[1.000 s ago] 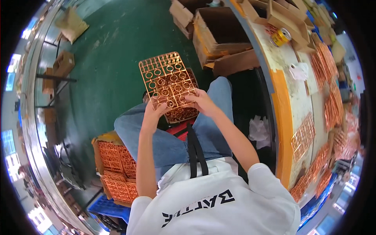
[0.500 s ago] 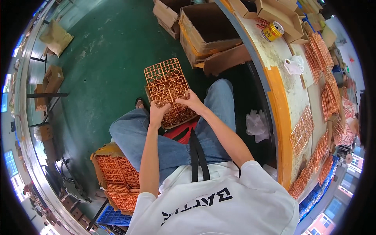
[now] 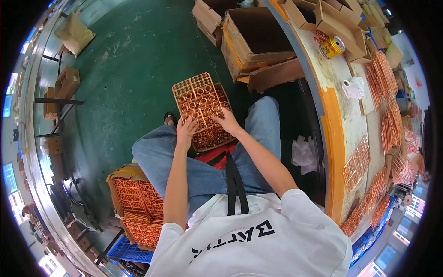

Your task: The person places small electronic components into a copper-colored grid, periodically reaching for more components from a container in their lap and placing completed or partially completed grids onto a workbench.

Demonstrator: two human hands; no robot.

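Over an open box between my knees, I hold a flat copper-coloured sprue frame with rows of rings in a lattice. My left hand closes on its lower left part, fingers curled among the rings. At the lower right edge, my right hand grips the frame with thumb and fingers. Beneath the frame, many small loose copper-coloured pieces fill the box; their exact shape is too small to tell. Part of the box is hidden by the frame and my hands.
Left of my leg, a carton holds stacked copper-coloured frames above a blue crate. A large open carton stands ahead. The right-hand workbench carries more frames, a yellow can and cardboard trays.
The sprue frame has tilted and shifted slightly left over the box, showing more loose pieces along its right side. My left fingers have shifted on it. The whole view has moved a little.
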